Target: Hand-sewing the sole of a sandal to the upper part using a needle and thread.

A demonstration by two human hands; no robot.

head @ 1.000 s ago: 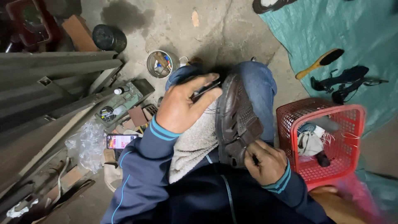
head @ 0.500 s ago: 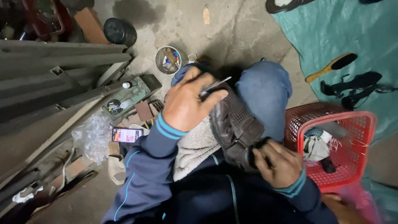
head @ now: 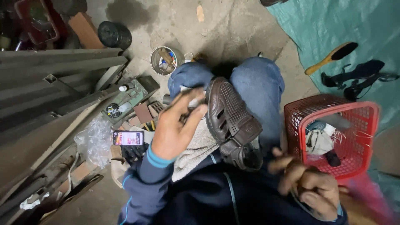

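Both hands have come off the brown shoe point(head: 233, 121) since half a second ago: the left hand point(head: 177, 127) has lifted from its toe and now hangs just left of it, fingers loosely spread, possibly pinching something thin and pale, though blur hides this. Right hand point(head: 310, 185) is drawn back near the shoe's heel, fingers half curled and blurred, holding nothing I can make out. Between the hands the shoe lies on a grey towel point(head: 193, 152) across the lap. A red basket point(head: 333, 133) stands just beyond the right hand.
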